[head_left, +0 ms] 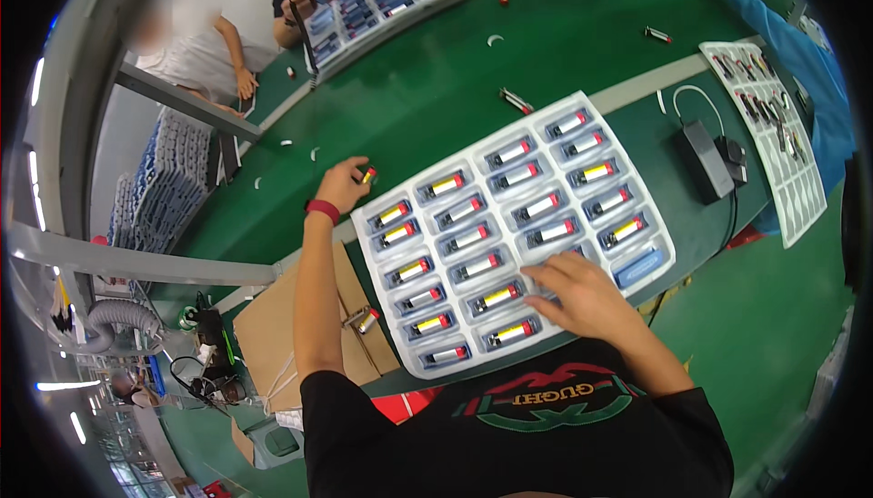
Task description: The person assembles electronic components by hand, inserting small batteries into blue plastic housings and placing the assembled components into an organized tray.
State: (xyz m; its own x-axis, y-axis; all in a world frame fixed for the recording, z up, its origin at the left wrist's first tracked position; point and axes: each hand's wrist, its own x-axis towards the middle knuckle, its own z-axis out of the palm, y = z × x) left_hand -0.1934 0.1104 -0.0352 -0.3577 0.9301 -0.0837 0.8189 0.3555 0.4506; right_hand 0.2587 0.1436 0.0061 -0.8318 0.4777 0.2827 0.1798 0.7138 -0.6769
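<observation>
A white moulded tray [671, 245] lies tilted on the bench before me. Its pockets hold blue shells, most with a small battery cell [496, 298] in them, silver or yellow with a red end. At the tray's far left corner, my left hand [341, 186] pinches another small battery cell [368, 174] above the green belt. My right hand [582, 296] hovers over the near right part of the tray, fingers stretched and apart, and hides a pocket or two. Beside it, a blue shell [638, 267] in the corner pocket shows no cell.
The green belt [409, 116] carries a few loose cells and white scraps. A black power adapter [705, 161] stands right of the tray, near a second white tray [800, 211]. Cardboard [277, 330] lies at left. Co-workers sit across the belt and at far right in blue sleeves.
</observation>
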